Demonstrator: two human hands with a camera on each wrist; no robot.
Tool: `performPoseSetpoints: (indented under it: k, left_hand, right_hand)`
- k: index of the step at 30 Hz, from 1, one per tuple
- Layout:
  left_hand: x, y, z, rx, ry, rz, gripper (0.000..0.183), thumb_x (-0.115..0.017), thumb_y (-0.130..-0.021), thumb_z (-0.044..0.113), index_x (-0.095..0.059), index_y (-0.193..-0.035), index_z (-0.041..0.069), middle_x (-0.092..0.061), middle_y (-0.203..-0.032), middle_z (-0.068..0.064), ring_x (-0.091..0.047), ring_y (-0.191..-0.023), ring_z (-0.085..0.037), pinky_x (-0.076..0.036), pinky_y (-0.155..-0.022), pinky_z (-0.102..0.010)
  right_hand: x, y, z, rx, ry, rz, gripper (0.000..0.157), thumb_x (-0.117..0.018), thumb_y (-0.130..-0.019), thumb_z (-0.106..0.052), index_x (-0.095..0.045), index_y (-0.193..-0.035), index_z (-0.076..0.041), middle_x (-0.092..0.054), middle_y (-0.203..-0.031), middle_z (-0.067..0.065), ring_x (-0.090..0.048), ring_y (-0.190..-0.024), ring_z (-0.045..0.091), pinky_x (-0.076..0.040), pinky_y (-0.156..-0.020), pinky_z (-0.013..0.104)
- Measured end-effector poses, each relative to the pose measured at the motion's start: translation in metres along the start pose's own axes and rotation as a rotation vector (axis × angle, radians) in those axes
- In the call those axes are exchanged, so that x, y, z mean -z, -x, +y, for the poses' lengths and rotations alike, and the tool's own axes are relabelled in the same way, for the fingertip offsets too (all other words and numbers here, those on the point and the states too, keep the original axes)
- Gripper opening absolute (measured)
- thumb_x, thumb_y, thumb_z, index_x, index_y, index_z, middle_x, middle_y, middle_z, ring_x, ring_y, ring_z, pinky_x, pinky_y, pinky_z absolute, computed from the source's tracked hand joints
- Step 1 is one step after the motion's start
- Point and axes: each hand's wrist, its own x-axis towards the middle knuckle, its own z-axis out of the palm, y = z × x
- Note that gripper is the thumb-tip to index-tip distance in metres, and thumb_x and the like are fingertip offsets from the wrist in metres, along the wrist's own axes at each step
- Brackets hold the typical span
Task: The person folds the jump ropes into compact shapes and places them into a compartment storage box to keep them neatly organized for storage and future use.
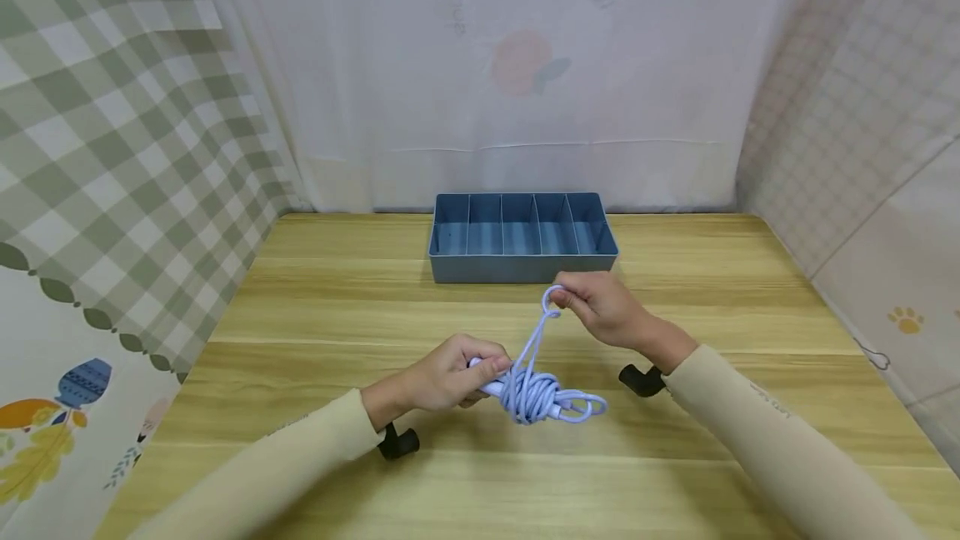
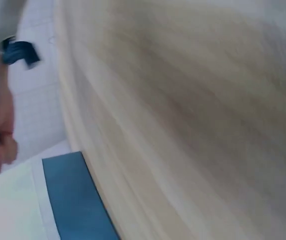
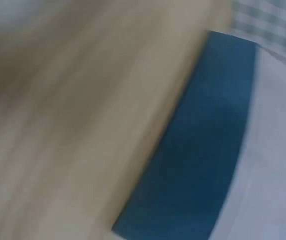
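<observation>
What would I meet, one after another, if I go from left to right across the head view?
Green-and-white checked cloth → left hand → wound lavender cord → right hand → orange paw print on the right-side cloth.

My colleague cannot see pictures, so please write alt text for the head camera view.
The left hand grips a wound bundle of lavender cord over a wooden table, while the right hand holds up a loop of it. Farther back stands a blue five-compartment tray.
</observation>
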Motion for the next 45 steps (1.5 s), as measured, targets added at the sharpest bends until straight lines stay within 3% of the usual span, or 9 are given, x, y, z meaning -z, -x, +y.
performPoseSetpoints:
  k: [5, 9, 12, 15, 20, 27, 31, 39, 45]
  left_hand:
    - [0.001, 0.001, 0.001, 0.060, 0.237, -0.016, 0.039, -0.040, -0.113, 0.019, -0.051, -0.091, -0.012, -0.039, -0.062, 0.006, -0.032, -0.048, -0.007, -0.026, -0.041, -0.024]
    - [0.006, 0.000, -0.002, 0.073, 0.347, 0.053, 0.038, -0.036, -0.114, 0.022, -0.044, -0.091, -0.007, -0.039, -0.066, 0.005, -0.031, -0.049, -0.006, -0.023, -0.041, -0.023]
    - [0.010, -0.003, -0.004, 0.085, 0.374, 0.201, 0.033, -0.035, -0.114, 0.022, -0.045, -0.093, -0.001, -0.038, -0.068, 0.002, -0.031, -0.049, -0.005, -0.022, -0.041, -0.022]
    - [0.013, -0.008, -0.006, 0.122, 0.316, 0.412, 0.029, -0.039, -0.113, 0.022, -0.049, -0.097, 0.001, -0.039, -0.069, 0.000, -0.032, -0.051, -0.005, -0.024, -0.042, -0.020]
    - [0.014, -0.011, -0.013, 0.203, 0.021, 0.672, 0.030, -0.047, -0.111, 0.020, -0.058, -0.100, -0.005, -0.045, -0.065, -0.002, -0.038, -0.048, -0.007, -0.032, -0.042, -0.020]
    - [0.014, -0.009, -0.013, 0.183, -0.392, 0.755, 0.027, -0.053, -0.108, 0.015, -0.068, -0.093, -0.001, -0.050, -0.061, 0.000, -0.042, -0.047, -0.006, -0.035, -0.041, -0.022]
    - [0.014, -0.010, -0.011, 0.157, -0.501, 0.754, 0.024, -0.055, -0.107, 0.013, -0.069, -0.092, 0.000, -0.051, -0.062, 0.002, -0.042, -0.050, -0.005, -0.034, -0.044, -0.022]
    - [0.012, -0.010, -0.011, 0.138, -0.628, 0.717, 0.021, -0.057, -0.105, 0.008, -0.070, -0.091, 0.000, -0.048, -0.061, 0.004, -0.041, -0.049, -0.004, -0.033, -0.043, -0.021]
    - [0.005, -0.007, -0.020, 0.096, -0.678, 0.687, 0.020, -0.058, -0.104, 0.005, -0.065, -0.086, 0.002, -0.050, -0.064, 0.004, -0.042, -0.051, -0.002, -0.035, -0.044, -0.021]
  right_hand:
    - [-0.030, 0.016, 0.011, 0.197, 0.341, -0.072, 0.033, -0.047, -0.111, -0.030, -0.053, -0.084, -0.013, -0.050, -0.070, -0.006, -0.048, -0.059, 0.011, -0.042, -0.053, 0.028]
    - [-0.046, 0.022, 0.001, 0.209, 0.427, -0.153, 0.006, -0.063, -0.088, -0.009, -0.059, -0.087, -0.013, -0.059, -0.075, -0.004, -0.054, -0.064, 0.012, -0.045, -0.058, 0.031]
    - [-0.053, 0.027, -0.013, 0.197, 0.547, -0.189, 0.009, -0.061, -0.094, -0.014, -0.061, -0.086, -0.013, -0.061, -0.076, -0.002, -0.057, -0.065, 0.014, -0.044, -0.059, 0.032]
    - [-0.060, 0.031, -0.028, 0.205, 0.713, -0.173, 0.035, -0.038, -0.110, -0.022, -0.057, -0.083, -0.010, -0.055, -0.070, 0.002, -0.053, -0.058, 0.018, -0.037, -0.055, 0.032]
    - [-0.065, 0.027, -0.055, 0.250, 0.807, -0.083, 0.052, -0.015, -0.115, -0.024, -0.047, -0.077, -0.008, -0.039, -0.060, -0.001, -0.037, -0.048, 0.014, -0.025, -0.051, 0.028]
    - [-0.054, 0.023, -0.076, 0.210, 0.527, 0.097, 0.042, -0.030, -0.114, -0.025, -0.050, -0.079, -0.010, -0.036, -0.062, -0.006, -0.025, -0.051, 0.008, -0.017, -0.051, 0.022]
    - [-0.054, 0.026, -0.076, 0.156, 0.350, 0.161, 0.038, -0.038, -0.112, -0.025, -0.056, -0.083, -0.008, -0.043, -0.064, -0.007, -0.031, -0.052, 0.004, -0.027, -0.047, 0.018]
    - [-0.057, 0.026, -0.072, 0.215, 0.273, 0.270, 0.028, -0.049, -0.110, -0.017, -0.063, -0.094, 0.001, -0.057, -0.068, -0.002, -0.047, -0.051, 0.005, -0.043, -0.045, 0.018]
    - [-0.055, 0.020, -0.072, -0.046, -0.290, 0.350, 0.009, -0.067, -0.092, 0.012, -0.068, -0.099, 0.008, -0.072, -0.072, 0.009, -0.068, -0.055, 0.011, -0.054, -0.048, 0.023]
